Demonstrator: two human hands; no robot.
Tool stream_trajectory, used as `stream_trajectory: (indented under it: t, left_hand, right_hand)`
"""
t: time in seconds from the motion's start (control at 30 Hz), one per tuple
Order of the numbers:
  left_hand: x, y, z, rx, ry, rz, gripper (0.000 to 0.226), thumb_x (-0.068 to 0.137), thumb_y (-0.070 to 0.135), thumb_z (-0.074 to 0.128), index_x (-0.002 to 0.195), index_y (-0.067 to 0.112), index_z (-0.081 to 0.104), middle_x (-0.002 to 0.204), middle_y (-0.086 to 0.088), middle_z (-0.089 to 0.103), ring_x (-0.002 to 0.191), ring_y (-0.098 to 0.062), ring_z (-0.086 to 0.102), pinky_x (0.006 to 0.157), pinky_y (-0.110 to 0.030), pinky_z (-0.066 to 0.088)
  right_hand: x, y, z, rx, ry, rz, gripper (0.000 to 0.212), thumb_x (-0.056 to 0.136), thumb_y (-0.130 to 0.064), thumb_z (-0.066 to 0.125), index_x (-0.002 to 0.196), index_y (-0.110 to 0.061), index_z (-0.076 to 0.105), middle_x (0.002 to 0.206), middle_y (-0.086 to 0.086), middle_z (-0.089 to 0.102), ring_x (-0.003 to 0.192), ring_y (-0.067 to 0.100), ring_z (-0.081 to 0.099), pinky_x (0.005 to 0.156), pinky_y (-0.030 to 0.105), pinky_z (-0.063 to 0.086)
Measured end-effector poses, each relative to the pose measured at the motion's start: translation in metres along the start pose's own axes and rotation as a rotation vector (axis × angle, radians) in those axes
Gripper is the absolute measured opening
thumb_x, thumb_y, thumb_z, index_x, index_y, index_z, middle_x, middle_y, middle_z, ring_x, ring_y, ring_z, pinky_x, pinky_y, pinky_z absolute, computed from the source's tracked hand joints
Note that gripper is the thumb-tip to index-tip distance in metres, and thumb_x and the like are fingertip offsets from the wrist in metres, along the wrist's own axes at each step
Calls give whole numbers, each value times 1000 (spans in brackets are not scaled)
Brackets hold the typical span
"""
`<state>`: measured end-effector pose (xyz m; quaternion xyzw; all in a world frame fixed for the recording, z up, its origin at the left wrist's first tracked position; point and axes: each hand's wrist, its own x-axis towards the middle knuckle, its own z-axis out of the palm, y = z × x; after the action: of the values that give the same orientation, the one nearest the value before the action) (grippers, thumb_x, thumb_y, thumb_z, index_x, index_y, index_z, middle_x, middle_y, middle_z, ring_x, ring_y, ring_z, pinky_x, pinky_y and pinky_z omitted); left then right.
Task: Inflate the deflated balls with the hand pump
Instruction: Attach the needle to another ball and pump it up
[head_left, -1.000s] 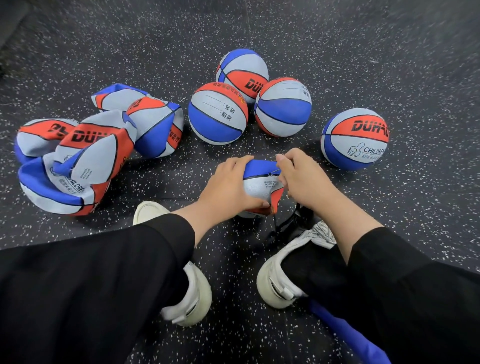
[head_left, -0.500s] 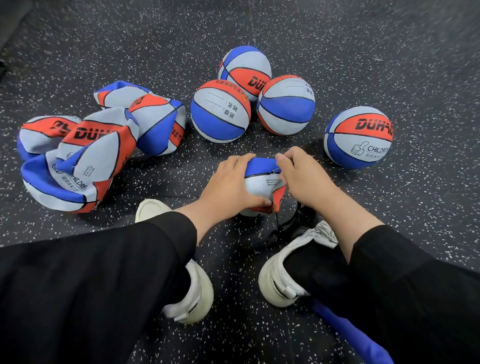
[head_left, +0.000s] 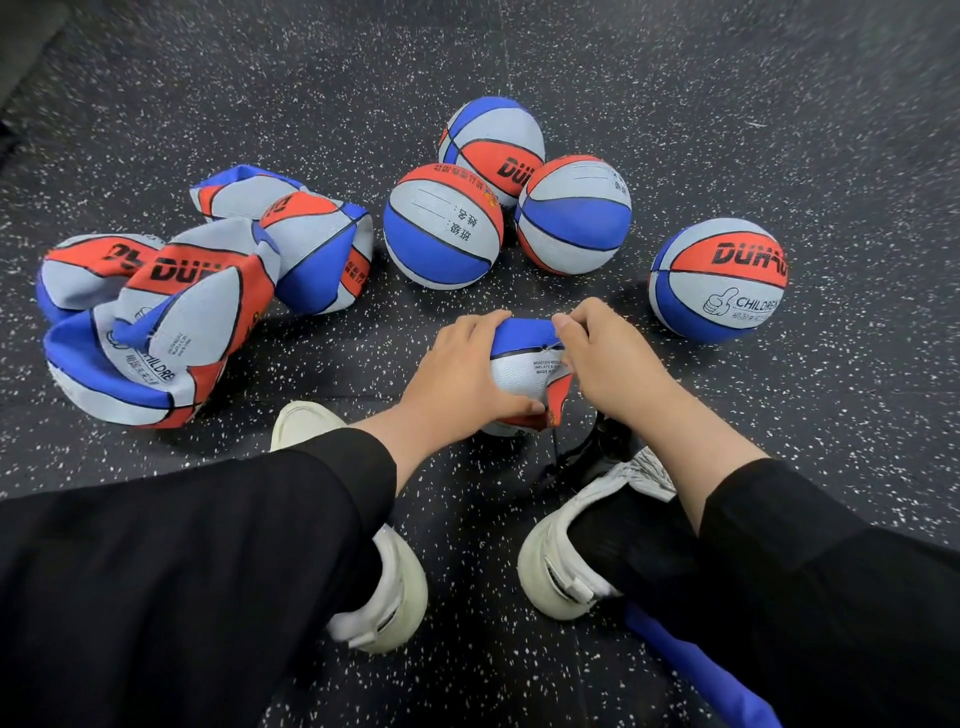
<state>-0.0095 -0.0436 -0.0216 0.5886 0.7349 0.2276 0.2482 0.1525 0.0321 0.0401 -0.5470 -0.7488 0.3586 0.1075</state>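
Both hands — left hand (head_left: 457, 371) and right hand (head_left: 605, 358) — are gripping the limp ball (head_left: 524, 364), which is risking buckling and knocking the needle out of line.

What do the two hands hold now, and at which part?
Both hold one deflated ball. The left hand grips its left side, thumb underneath; the right hand pinches its upper right edge.

Even, bright light; soft shadows (edges bowed, blurred).
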Motion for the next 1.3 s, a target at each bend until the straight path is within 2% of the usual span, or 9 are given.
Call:
stream_trajectory:
  t: [0.13, 0.43, 0.57, 0.83, 0.97, 1.1, 1.17, 1.23, 1.3]
  left_hand:
    - [-1, 0, -1, 8, 2, 3, 117, 60, 66, 87, 155, 26, 31, 148, 4, 39, 137, -20, 34, 115, -47, 36]
    - [0, 4, 2, 39, 4, 9, 119, 60, 68, 85, 155, 23, 30, 149, 2, 39, 137, -22, 35, 114, -48, 37]
    - [0, 3, 3, 37, 8, 15, 119, 59, 70, 85, 155, 24, 30, 148, 3, 40, 138, -22, 35, 114, -48, 37]
    - [3, 0, 6, 6, 38, -9, 114, 60, 69, 82, 153, 23, 33, 145, 1, 43, 135, -24, 37, 112, -49, 39]
    - [3, 2, 7, 45, 14, 9, 111, 59, 75, 78, 150, 26, 37, 140, 2, 45, 130, -23, 39, 109, -48, 40]
    - [-2, 9, 15, 142, 5, 37, 99, 61, 75, 69, 143, 29, 41, 131, 2, 48, 124, -24, 42, 99, -45, 39]
    - [-2, 12, 22, 206, 21, 67, 92, 67, 71, 71, 143, 29, 42, 130, 2, 49, 123, -25, 44, 96, -44, 39]
    - [-1, 15, 27, 230, 49, 71, 90, 69, 72, 71, 143, 30, 41, 130, 1, 49, 123, -26, 45, 95, -44, 40]
    - [1, 17, 28, 206, 64, 20, 94, 68, 75, 71, 144, 32, 39, 130, 1, 48, 123, -26, 44, 96, -46, 40]
  right_hand:
    - [-2, -3, 0, -9, 0, -30, 28, 105, -42, 41, 90, -19, 48, 84, 3, 63, 73, 15, 54, 60, 30, 36]
    - [-1, -4, 3, -4, 7, 0, 29, 105, -42, 41, 96, -16, 50, 90, 5, 65, 84, 24, 59, 67, 36, 39]
    - [-2, -4, 3, -59, -8, -24, 29, 105, -40, 41, 95, -15, 49, 87, 5, 63, 78, 21, 56, 64, 36, 37]
    - [-2, -13, 21, -324, -17, -84, 25, 108, -33, 35, 113, -10, 42, 90, 5, 56, 80, 30, 52, 68, 38, 37]
    - [4, -9, 27, -476, -12, -98, 37, 108, -34, 34, 135, -9, 33, 97, 5, 50, 88, 32, 57, 71, 40, 39]
    - [0, -1, 32, -589, -62, -51, 28, 108, -35, 30, 121, -12, 38, 88, 3, 49, 91, 34, 63, 67, 38, 37]
    - [-1, 8, 32, -615, -103, -36, 33, 108, -35, 29, 126, -9, 40, 101, 6, 56, 86, 33, 59, 67, 38, 36]
    - [-3, 11, 25, -586, -143, -33, 37, 108, -31, 30, 132, -6, 42, 127, 12, 55, 87, 32, 54, 70, 39, 36]
    - [-5, 7, 13, -413, -132, -16, 35, 108, -26, 34, 135, -5, 41, 129, 15, 54, 98, 36, 58, 77, 41, 43]
